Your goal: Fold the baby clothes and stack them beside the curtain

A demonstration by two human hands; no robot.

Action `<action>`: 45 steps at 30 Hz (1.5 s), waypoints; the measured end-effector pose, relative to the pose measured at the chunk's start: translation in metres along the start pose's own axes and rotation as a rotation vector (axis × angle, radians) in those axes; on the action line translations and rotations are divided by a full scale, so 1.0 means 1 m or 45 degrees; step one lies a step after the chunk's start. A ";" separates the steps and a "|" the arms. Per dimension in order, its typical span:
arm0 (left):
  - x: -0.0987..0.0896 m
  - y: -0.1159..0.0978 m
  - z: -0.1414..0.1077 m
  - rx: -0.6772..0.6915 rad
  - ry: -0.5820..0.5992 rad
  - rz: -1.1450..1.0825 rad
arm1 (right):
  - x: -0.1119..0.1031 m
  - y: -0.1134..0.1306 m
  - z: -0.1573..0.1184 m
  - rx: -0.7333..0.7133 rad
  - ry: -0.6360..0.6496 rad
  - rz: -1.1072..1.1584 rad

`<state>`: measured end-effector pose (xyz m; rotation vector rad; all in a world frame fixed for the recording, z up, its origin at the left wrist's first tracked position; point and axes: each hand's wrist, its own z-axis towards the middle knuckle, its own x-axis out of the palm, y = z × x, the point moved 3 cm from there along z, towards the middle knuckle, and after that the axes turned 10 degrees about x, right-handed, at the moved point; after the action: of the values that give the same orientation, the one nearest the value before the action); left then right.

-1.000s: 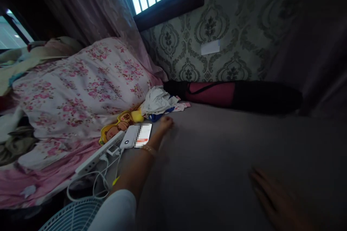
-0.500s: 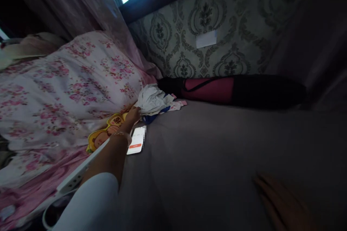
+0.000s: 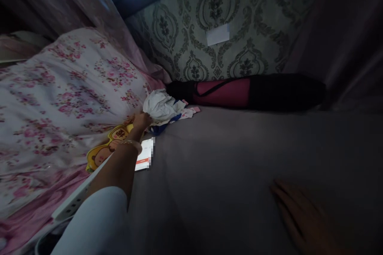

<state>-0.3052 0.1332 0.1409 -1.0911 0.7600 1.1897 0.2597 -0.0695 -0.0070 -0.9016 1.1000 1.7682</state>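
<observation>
Reaching far forward, my left hand [image 3: 143,120] is closed at the near left edge of a crumpled white cloth [image 3: 160,105]. The cloth lies in a small heap with blue fabric [image 3: 160,128] and a white-and-pink printed piece [image 3: 190,113] under and beside it. My fingertips are partly hidden. Below that wrist, a phone [image 3: 145,156] with a lit white screen lies on the grey sheet, partly covered by my forearm. My right hand [image 3: 302,215] rests on the grey sheet [image 3: 215,167] at lower right, fingers stretched out, holding nothing.
A yellow cartoon cushion [image 3: 100,157] and a white power strip [image 3: 70,207] lie left of my left arm. Floral bedding [image 3: 74,99] is heaped along the left. A long black and dark-pink bag [image 3: 223,92] lies against the patterned wall [image 3: 215,4].
The whole view has shifted, so things appear further left and slightly higher. My left hand stays at the cloth heap, and my right hand stays on the sheet.
</observation>
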 end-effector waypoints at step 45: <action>0.081 -0.417 -0.210 -0.030 0.949 -2.285 | -0.007 -0.005 -0.002 0.340 -0.258 0.650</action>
<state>0.1342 -0.0407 0.1040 -1.5787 0.0402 -0.7608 0.2675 -0.0717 -0.0028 -0.2819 1.4746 1.9953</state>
